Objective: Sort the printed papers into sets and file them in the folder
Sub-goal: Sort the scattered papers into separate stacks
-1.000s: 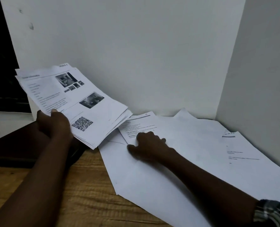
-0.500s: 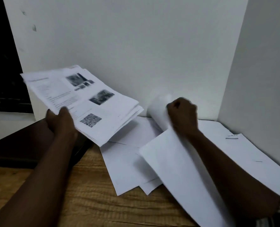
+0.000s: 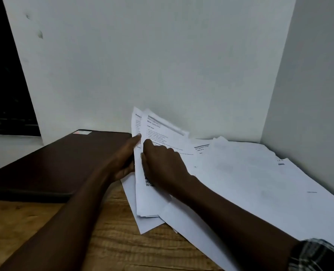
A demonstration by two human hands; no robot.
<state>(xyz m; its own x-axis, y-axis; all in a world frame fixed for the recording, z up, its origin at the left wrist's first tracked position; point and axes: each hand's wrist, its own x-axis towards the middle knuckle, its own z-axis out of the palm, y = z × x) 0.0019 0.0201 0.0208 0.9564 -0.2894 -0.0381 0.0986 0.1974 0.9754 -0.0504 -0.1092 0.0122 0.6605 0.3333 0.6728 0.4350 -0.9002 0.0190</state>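
Printed papers (image 3: pixel 158 133), a gathered bundle with text lines and a QR code, stand tilted on edge near the middle of a wooden table (image 3: pixel 111 241), their top leaning toward the white wall (image 3: pixel 162 65); the left hand (image 3: pixel 126 161) grips the bundle's left edge, thumb on the front; the right hand (image 3: pixel 162 165) presses on the front sheet, fingers curled, pinching its edge; more loose sheets (image 3: pixel 250 177) lie spread flat to the right, reaching the corner; a dark closed folder (image 3: pixel 64 159) lies flat just left of the bundle; a checked sleeve cuff (image 3: pixel 318 255) shows at lower right.
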